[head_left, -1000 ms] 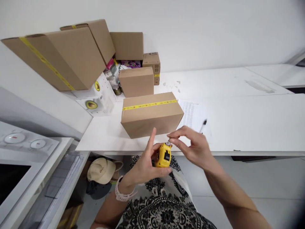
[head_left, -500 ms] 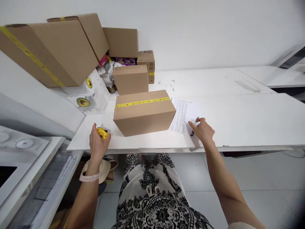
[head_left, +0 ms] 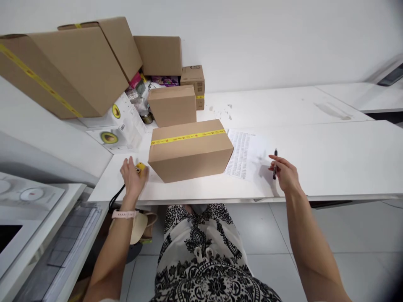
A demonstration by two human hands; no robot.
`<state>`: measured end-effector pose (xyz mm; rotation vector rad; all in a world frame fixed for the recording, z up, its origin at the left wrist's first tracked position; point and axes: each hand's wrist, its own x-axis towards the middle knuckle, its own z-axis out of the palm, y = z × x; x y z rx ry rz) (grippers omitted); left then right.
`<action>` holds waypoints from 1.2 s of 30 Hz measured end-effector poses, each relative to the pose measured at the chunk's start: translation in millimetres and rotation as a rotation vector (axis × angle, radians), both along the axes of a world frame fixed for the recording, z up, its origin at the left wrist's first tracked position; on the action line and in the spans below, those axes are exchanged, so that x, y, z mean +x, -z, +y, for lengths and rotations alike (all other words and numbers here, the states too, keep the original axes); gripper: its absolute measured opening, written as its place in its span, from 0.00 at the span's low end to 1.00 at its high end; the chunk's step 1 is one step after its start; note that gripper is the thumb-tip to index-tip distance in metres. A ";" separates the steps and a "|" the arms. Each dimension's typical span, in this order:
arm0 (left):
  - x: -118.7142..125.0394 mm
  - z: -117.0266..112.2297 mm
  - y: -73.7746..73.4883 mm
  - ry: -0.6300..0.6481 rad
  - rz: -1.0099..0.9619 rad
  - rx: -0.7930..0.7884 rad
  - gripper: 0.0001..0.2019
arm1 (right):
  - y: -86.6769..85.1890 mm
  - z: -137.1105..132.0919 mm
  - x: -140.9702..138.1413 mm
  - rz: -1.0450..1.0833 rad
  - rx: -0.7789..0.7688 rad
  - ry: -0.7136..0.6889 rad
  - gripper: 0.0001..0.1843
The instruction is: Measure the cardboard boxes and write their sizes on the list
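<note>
My left hand (head_left: 133, 179) is closed around a yellow tape measure (head_left: 140, 167) at the left end of the white table, and a black strap (head_left: 117, 196) hangs from beneath the hand over the table edge. In my right hand (head_left: 286, 173) a black pen (head_left: 275, 161) is pinched between the fingers, its length pointing away from me, over the table just right of the paper. That printed sheet (head_left: 242, 156) lies partly beside a closed cardboard box (head_left: 192, 153) with yellow tape along its top. The box stands between my hands, touched by neither.
Behind the taped box stand a smaller carton (head_left: 172, 107) and further cartons against the wall. Large boxes (head_left: 72, 71) are stacked on white avocado-printed boxes (head_left: 121, 130) at the left. A white appliance (head_left: 28, 201) sits on a lower shelf to my left.
My right hand has moved right with the pen, off the paper. My left hand has turned and shifted slightly right with the tape measure, and the black strap now shows.
</note>
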<state>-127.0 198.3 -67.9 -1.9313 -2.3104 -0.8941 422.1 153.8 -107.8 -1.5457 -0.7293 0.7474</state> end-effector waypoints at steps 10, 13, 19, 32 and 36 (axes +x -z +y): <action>146.8 -48.4 -37.3 0.697 0.141 0.411 0.22 | 6.0 39.1 3.0 -0.439 0.112 -0.099 0.21; 163.1 -13.5 -40.7 0.728 0.167 0.307 0.25 | 15.3 58.6 -5.1 -0.753 -0.028 -0.143 0.19; 165.5 30.1 -37.2 0.594 0.288 0.452 0.26 | 37.9 46.8 -9.9 -1.068 -0.079 -0.393 0.14; 165.8 58.7 -107.1 0.545 0.318 0.029 0.46 | 43.2 -42.1 -17.9 -1.166 -0.029 -0.444 0.17; 139.4 119.3 -157.2 0.638 0.389 -0.364 0.48 | 41.2 -47.1 -20.1 -1.161 -0.102 -0.323 0.24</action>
